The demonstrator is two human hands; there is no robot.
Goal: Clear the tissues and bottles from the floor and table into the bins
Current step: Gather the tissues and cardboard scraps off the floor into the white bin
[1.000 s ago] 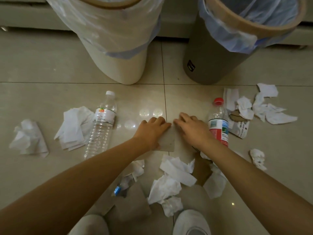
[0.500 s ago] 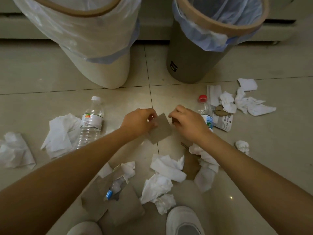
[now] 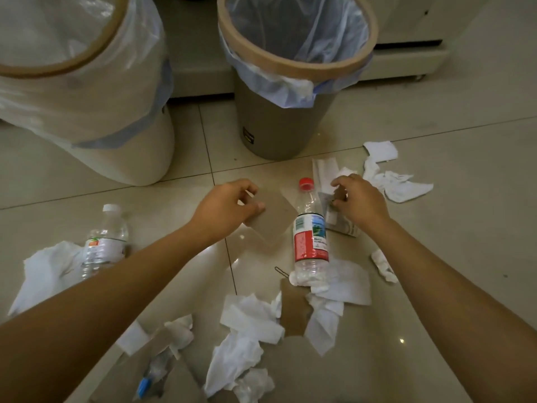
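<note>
My left hand (image 3: 229, 205) pinches a flat grey-brown cardboard piece (image 3: 274, 221) by its edge, holding it just above the tiles. My right hand (image 3: 361, 203) is right of a red-capped bottle (image 3: 311, 237) that lies on the floor. Its curled fingers pinch a scrap of torn packaging (image 3: 334, 205). A clear white-capped bottle (image 3: 106, 237) lies at the left, partly behind my left forearm. A small blue-capped bottle (image 3: 154, 373) lies near the bottom. Crumpled white tissues (image 3: 247, 324) are scattered below and around my hands. Ahead stand a cream bin (image 3: 116, 146) and a grey bin (image 3: 276, 123).
Both bins have plastic liners and stand against a low white plinth (image 3: 406, 62). More tissues (image 3: 392, 181) lie at the right and another tissue pile (image 3: 49, 269) at the left. Brown cardboard pieces (image 3: 293, 312) and a bent wire clip (image 3: 281, 271) lie among them.
My left hand has lifted the cardboard piece off the floor. My right hand let go of it and moved right, past the red-capped bottle, onto the packaging scrap. The view tilted up toward the bins.
</note>
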